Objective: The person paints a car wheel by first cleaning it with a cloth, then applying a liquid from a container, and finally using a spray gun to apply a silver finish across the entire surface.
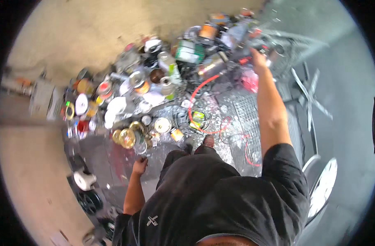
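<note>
Big pile of cans and jars [154, 82] spreads far left; red hose [197, 92] loops mid, near my feet. My right hand [259, 57] reaches far right into clear plastic junk [273, 43], grip can't tell. Left hand [139, 166] hangs near, loosely curled, holding nothing

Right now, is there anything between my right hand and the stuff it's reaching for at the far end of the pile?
Nothing visible stands between them. The right hand is already at the far end of the pile, touching a silvery item that is too blurred to identify. The left hand hangs low, apart from the clutter.
</note>
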Demonstrator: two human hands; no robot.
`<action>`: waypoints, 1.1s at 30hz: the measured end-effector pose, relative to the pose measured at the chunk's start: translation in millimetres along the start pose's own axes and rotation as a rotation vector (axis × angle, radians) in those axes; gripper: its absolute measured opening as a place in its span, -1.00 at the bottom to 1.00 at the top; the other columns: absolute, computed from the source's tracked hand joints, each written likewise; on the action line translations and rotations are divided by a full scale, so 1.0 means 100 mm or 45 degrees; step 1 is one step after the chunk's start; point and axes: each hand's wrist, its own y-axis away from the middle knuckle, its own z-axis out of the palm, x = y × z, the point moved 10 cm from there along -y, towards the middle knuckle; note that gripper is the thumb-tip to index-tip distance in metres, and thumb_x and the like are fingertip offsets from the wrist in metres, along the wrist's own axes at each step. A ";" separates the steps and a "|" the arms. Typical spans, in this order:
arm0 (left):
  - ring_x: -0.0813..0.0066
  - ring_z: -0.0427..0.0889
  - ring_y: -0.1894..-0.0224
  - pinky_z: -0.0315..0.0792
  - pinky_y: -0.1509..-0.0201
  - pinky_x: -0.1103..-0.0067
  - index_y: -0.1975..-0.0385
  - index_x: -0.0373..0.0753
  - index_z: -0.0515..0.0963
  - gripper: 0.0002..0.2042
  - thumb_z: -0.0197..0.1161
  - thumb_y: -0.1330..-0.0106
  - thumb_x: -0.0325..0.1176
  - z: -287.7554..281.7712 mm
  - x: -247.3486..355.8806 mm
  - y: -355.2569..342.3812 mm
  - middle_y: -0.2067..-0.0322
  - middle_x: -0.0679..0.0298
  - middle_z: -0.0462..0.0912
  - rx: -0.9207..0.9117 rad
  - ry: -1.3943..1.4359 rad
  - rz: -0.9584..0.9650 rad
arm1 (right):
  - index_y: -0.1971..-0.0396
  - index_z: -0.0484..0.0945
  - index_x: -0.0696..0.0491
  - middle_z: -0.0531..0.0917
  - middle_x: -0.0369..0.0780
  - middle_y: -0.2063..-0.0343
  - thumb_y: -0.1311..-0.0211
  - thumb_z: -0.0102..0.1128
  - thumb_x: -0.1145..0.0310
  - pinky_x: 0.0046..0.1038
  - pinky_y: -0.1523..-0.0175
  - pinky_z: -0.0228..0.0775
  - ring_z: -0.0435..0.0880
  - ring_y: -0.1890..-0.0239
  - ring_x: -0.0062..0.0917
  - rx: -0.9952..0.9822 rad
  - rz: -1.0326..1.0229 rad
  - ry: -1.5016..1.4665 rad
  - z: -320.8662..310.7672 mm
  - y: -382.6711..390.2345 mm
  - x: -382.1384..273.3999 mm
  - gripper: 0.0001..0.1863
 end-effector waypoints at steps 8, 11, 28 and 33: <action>0.11 0.69 0.00 0.49 -0.11 0.37 -0.01 -0.34 0.59 -0.55 0.23 -0.30 -0.09 0.02 0.20 -0.34 0.08 0.00 0.71 -0.178 -0.328 0.176 | -0.35 0.24 0.26 0.52 -0.05 -0.18 -0.14 0.38 0.21 -0.38 -0.22 0.34 0.50 -0.16 -0.37 -0.115 -0.087 0.073 -0.15 0.50 -0.01 -0.16; 0.10 0.68 0.00 0.49 -0.11 0.37 -0.01 -0.32 0.60 -0.57 0.23 -0.30 -0.10 0.02 0.34 -0.45 0.07 0.00 0.71 -0.208 -0.419 0.255 | -0.41 0.15 0.27 0.46 -0.01 -0.25 -0.15 0.38 0.17 -0.39 -0.26 0.31 0.47 -0.24 -0.34 -0.068 -0.098 0.047 -0.35 0.53 0.09 -0.08; 0.20 0.68 0.02 0.49 -0.04 0.42 0.02 -0.33 0.58 -0.60 0.30 -0.29 -0.16 1.10 1.22 -1.29 0.05 0.00 0.70 -0.690 -0.565 0.745 | -0.45 0.18 -0.30 -0.03 0.24 -0.44 -0.01 0.46 0.18 -0.03 -0.43 0.18 0.15 -0.42 0.17 0.171 -0.432 1.300 -1.19 2.83 -0.29 -0.05; 0.48 0.60 0.26 0.47 0.22 0.57 0.02 -0.35 0.53 -0.70 0.22 -0.39 -0.27 1.59 1.76 -1.12 0.21 0.19 0.67 -1.043 -0.435 0.386 | -0.47 0.15 -0.15 0.17 0.23 -0.38 -0.13 0.36 0.05 -0.08 -0.36 0.31 0.39 -0.30 0.09 0.056 0.401 1.323 -1.90 3.84 0.98 -0.10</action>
